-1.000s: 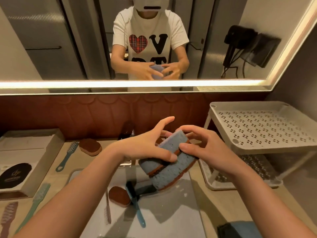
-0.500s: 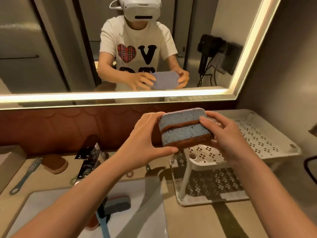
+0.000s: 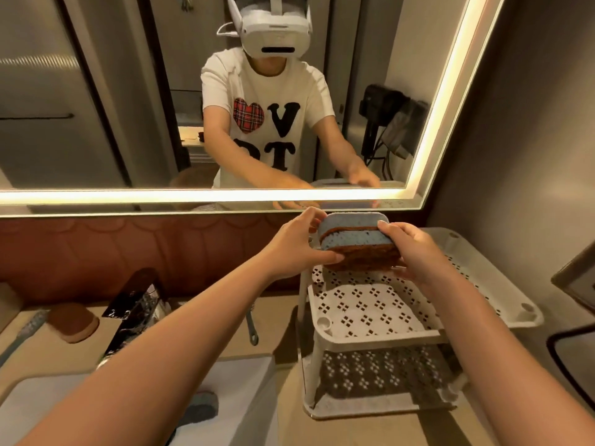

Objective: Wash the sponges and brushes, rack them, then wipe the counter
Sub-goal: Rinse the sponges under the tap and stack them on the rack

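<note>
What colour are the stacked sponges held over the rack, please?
The sponges are blue with brown backs; head view.

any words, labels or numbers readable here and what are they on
"V": on the white t-shirt seen in the mirror, beside a plaid heart.
"T": row below on the same shirt; the letter left of it is partly covered, unreadable.
No text shows on the headset, rack or sponges.

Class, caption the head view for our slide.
Left hand and right hand hold stacked blue sponges at the white rack.
</note>
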Demonstrator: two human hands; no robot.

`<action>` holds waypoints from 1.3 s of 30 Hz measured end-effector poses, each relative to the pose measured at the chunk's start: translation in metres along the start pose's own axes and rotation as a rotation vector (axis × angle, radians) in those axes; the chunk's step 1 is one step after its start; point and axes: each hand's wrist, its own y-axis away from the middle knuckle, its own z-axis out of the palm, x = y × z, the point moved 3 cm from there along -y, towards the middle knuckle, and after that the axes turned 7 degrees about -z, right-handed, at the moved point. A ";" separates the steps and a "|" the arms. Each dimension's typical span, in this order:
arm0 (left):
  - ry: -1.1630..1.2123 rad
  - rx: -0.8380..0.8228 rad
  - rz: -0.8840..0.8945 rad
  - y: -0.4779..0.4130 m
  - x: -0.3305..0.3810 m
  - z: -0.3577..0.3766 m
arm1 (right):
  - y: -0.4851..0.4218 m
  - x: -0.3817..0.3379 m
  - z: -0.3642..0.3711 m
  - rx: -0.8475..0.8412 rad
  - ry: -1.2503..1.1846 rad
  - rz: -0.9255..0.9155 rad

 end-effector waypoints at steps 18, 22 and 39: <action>-0.174 0.038 -0.117 -0.017 -0.025 0.014 | -0.040 0.019 0.007 -0.020 0.355 -0.081; -0.250 0.059 -0.148 -0.016 -0.024 0.019 | -0.041 0.021 0.005 0.013 0.374 -0.097; -0.213 0.010 -0.178 0.015 -0.013 -0.009 | -0.005 -0.013 0.023 0.195 0.697 -0.479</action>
